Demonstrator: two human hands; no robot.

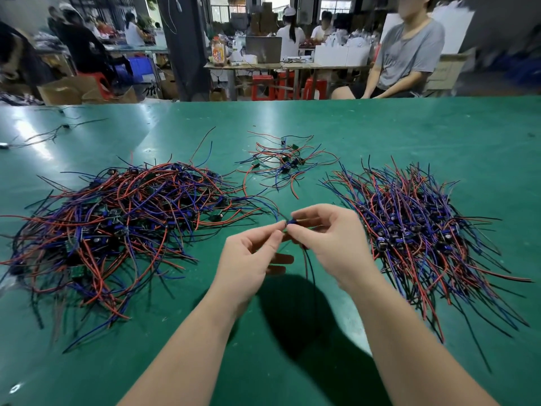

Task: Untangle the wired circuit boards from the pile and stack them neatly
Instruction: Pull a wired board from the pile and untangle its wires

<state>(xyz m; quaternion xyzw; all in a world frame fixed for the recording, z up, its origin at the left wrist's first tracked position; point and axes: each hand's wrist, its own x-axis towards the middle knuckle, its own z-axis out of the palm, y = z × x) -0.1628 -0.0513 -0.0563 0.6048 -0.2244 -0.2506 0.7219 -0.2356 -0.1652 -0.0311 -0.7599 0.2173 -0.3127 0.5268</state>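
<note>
Your left hand (pixel 248 253) and right hand (pixel 330 244) each pinch, thumb to forefinger, one small blue-topped circuit board (pixel 291 222), held above the table between the heaps. I cannot judge its long axis. Two thin leads (pixel 310 273) hang toward you. Three heaps: tangled red-blue-black wire pile (pixel 117 218) left, combed stack (pixel 415 230) right, small cluster (pixel 284 162) beyond. Green glossy tabletop (pixel 380 127); workshop, grey-shirted person (pixel 409 54) seated opposite.

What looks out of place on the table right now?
A small loose cluster of wired boards lies apart in the middle, between the tangled pile on the left and the combed stack on the right. A few stray wires lie alone at the far left. Nothing looks damaged.
</note>
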